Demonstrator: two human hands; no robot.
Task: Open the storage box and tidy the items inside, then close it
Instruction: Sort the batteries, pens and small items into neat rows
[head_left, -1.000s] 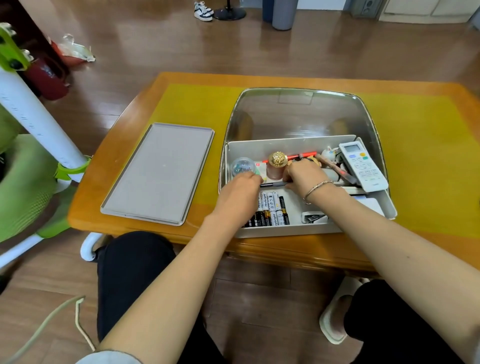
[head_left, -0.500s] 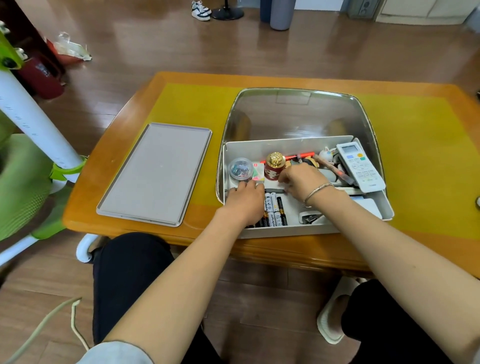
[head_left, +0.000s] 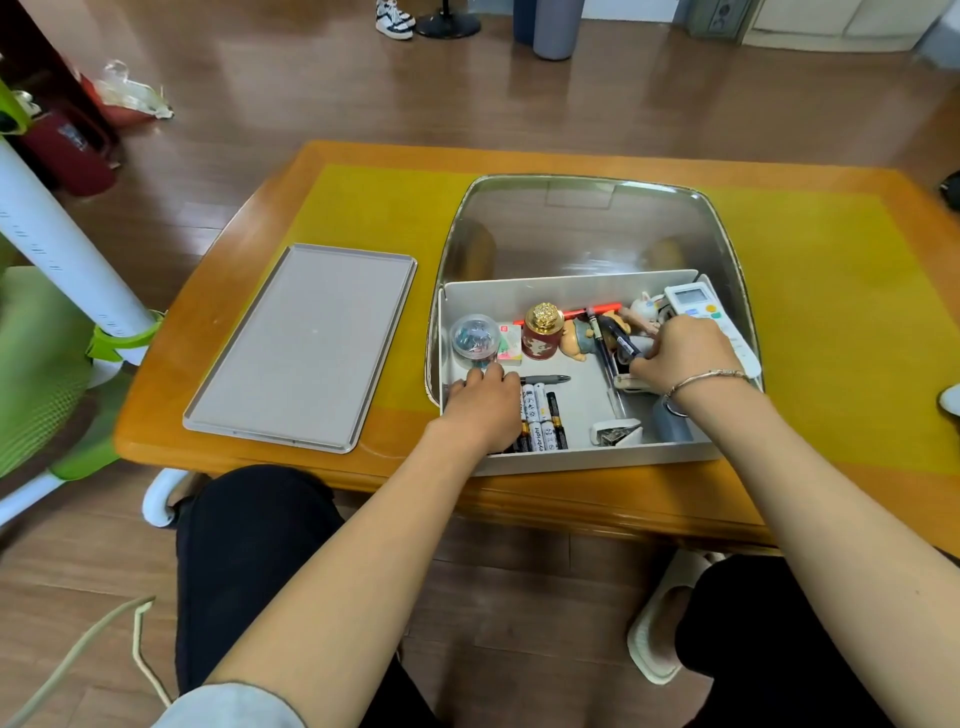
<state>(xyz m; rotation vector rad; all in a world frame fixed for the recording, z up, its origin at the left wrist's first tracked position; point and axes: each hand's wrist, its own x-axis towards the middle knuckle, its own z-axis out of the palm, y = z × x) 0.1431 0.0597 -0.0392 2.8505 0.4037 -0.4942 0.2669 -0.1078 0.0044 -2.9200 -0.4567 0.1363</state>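
Note:
The white storage box (head_left: 519, 290) stands open on a metal tray (head_left: 587, 223). Its grey lid (head_left: 301, 348) lies flat to the left. My left hand (head_left: 483, 405) rests on the batteries (head_left: 543, 421) in the box's front left corner. My right hand (head_left: 685, 353) is at the right side, its fingers curled round a dark marker (head_left: 615, 338) beside the white remote (head_left: 691, 299). Also inside are a clear round tub (head_left: 474, 338), a red and gold jar (head_left: 543, 332), a bear figure (head_left: 582, 338), a grey pen (head_left: 545, 379) and a stapler (head_left: 615, 434).
The box sits near the front edge of a wooden table with a yellow mat (head_left: 831, 291). A green chair with a white post (head_left: 52, 249) stands at the left. My knees and a slipper (head_left: 660, 613) are below the table edge.
My right hand has moved from the middle of the box to its right side, onto the marker. My left hand has slid down from the pen onto the batteries.

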